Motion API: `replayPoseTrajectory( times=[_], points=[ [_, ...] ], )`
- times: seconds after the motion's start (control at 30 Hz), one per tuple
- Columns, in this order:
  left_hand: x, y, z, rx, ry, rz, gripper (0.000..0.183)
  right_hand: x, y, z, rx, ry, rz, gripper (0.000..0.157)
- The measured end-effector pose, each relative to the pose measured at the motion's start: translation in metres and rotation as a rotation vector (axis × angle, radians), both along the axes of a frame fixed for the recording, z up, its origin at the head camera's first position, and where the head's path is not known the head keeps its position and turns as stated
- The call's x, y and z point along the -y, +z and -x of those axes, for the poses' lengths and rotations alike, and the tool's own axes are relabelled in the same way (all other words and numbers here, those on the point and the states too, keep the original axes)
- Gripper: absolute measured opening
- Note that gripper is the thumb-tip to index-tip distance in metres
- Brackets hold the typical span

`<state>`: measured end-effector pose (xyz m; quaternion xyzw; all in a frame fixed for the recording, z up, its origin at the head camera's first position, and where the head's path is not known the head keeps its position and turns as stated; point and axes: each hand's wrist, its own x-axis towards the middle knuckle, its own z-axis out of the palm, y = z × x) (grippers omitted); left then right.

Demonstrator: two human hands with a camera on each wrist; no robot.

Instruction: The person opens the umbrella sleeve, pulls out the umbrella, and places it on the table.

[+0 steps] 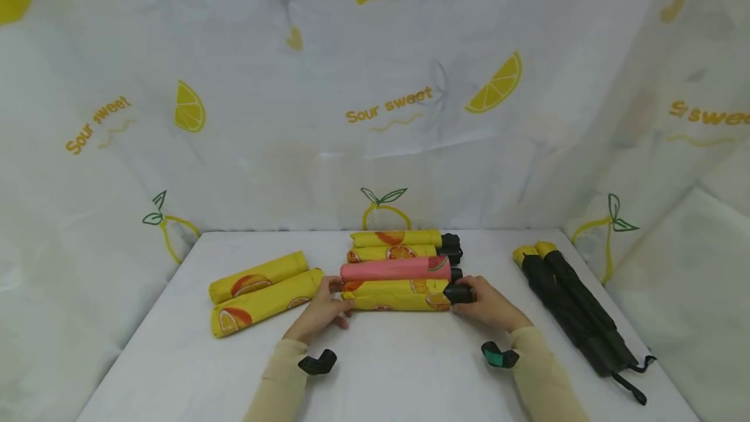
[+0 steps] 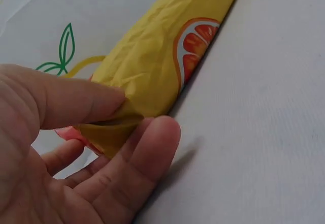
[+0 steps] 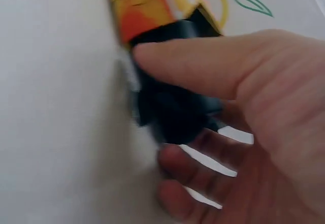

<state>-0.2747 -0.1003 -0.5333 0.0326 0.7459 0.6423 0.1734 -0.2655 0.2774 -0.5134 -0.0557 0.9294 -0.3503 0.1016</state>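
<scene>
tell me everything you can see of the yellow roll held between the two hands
The yellow roll looks like a folded umbrella in a thin, creased fabric sleeve, printed with orange citrus slices. A black end sticks out on the right. It runs left to right, roughly level, nearest in the middle row, just in front of the pink roll. The left hand pinches its left end; the right hand grips the black end.
</scene>
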Motion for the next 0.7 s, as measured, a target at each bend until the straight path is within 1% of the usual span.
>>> replayPoseTrajectory(
  times=[0.17,0.23,0.33,0.43,0.53,0.63,0.7],
  points=[
    [0.005,-0.004,0.000,0.001,-0.002,-0.057,0.054,0.010,-0.002,-0.005,-0.075,-0.025,-0.123,0.059],
    [0.004,-0.005,0.000,-0.008,0.000,-0.069,0.051,0.012,-0.001,-0.006,-0.097,-0.036,-0.146,0.058],
    [0.002,-0.003,-0.002,0.008,0.030,-0.090,0.047,0.012,-0.003,-0.008,-0.128,-0.042,-0.156,0.054],
    [0.002,0.002,-0.005,0.026,0.073,-0.090,0.044,0.012,-0.003,-0.011,-0.186,-0.020,-0.160,0.046],
    [0.003,0.011,-0.007,0.014,0.097,-0.075,0.044,0.012,0.007,-0.016,-0.285,0.018,-0.187,0.041],
    [0.004,0.018,-0.007,-0.008,0.102,-0.059,0.045,0.013,0.024,-0.020,-0.394,0.044,-0.233,0.040],
    [0.005,0.022,-0.007,-0.017,0.105,-0.058,0.045,0.014,0.036,-0.024,-0.423,0.068,-0.246,0.041]
  ],
)
